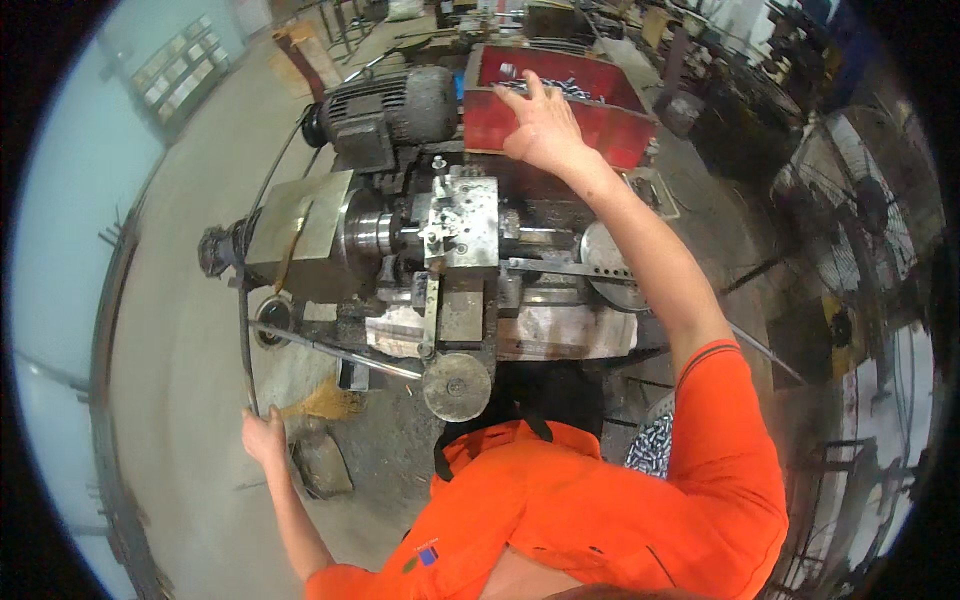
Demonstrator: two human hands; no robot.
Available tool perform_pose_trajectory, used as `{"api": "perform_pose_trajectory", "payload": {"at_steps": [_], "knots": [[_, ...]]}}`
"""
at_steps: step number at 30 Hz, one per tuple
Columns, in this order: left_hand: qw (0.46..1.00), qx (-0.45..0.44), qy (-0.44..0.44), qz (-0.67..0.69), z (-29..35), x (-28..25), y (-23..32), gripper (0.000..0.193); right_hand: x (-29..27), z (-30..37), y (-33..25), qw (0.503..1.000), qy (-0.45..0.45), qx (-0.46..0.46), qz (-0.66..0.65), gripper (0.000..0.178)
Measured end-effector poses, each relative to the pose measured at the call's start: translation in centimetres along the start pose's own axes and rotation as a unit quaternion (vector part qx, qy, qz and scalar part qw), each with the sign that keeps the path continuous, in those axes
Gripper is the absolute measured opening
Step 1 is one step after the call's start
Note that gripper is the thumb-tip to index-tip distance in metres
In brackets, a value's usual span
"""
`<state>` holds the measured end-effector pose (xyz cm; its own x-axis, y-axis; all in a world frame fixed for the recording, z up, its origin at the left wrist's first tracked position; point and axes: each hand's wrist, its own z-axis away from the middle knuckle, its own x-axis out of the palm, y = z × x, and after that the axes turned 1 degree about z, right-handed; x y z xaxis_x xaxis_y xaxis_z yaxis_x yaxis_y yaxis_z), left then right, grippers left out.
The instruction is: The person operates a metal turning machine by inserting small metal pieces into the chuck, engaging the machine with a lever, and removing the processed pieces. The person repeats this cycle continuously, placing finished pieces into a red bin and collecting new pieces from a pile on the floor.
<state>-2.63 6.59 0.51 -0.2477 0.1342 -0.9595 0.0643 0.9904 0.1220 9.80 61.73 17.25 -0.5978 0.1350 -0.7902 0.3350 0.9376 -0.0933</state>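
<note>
My left hand [264,436] is closed round the lower end of a long dark lever [243,330], at the left of a small lathe-like machine. My right hand [545,125] is stretched over the near wall of a red metal bin [610,128], its fingers spread. Just beyond the fingertips a small shiny metal piece [507,71] shows against the bin's inside, apart from the hand as far as I can see. Many small metal pieces [570,88] lie in the bin. Between my arms sits the machine's tool block [470,225], facing the round chuck [368,230].
An electric motor [400,112] stands behind the machine, left of the bin. Below the block are a round metal disc [457,387] and a slanting rod [335,350]. More metal pieces [652,447] lie by my right side. A brush [325,402] lies on the floor. A fan [850,210] stands right.
</note>
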Motion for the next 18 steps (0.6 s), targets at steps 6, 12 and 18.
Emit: {"api": "perform_pose_trajectory", "payload": {"at_steps": [6,12,18], "knots": [[0.934,0.286,-0.055,0.206,0.1,-3.3,10.3,0.040,-4.3,6.9,3.1,0.988,-0.072,0.027,-0.137,0.061],[0.874,0.357,-0.204,0.260,0.3,4.9,15.8,0.033,-8.1,23.0,11.2,0.969,-0.139,0.172,-0.114,0.045],[0.906,0.273,-0.265,0.186,-1.0,8.4,19.4,0.026,-9.7,48.1,18.1,0.846,-0.312,0.425,0.078,0.034]]}}
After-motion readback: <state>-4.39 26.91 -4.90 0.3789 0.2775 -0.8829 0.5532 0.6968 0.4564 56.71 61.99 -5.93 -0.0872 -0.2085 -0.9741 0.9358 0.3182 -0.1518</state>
